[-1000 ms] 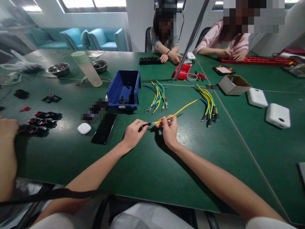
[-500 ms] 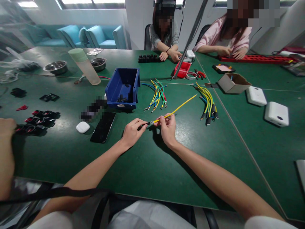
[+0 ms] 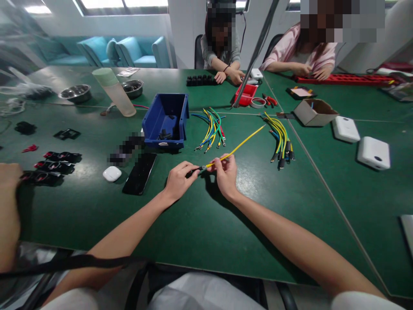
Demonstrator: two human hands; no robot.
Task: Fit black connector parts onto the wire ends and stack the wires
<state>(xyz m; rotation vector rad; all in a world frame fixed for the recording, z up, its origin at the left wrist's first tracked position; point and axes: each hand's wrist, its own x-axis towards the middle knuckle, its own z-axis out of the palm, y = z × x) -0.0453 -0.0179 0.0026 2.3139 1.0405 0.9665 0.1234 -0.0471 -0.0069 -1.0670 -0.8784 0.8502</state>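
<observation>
My left hand (image 3: 180, 180) pinches a small black sleeve (image 3: 192, 172) over the green table. Close by on its right, my right hand (image 3: 226, 173) is closed on a yellow wire (image 3: 248, 139), whose ring terminal (image 3: 204, 167) points at the sleeve. The wire's other end slants up to the right. Beyond the hands lies a loose bundle of yellow, blue and green wires (image 3: 211, 129) with bare ring ends. Farther right, another wire bundle (image 3: 283, 137) has black sleeves on its ends. A blue bin (image 3: 166, 120) holds small black pieces.
A black phone (image 3: 139, 174) and white case (image 3: 112, 173) lie left of my left hand. A bottle (image 3: 116, 92) stands behind. White boxes (image 3: 374, 153) and a cardboard box (image 3: 315, 113) sit at right. Two people work across the table; another person's arm is at far left.
The view has shifted very slightly. Both hands keep nearly the same pose, with the sleeve and the wire still held.
</observation>
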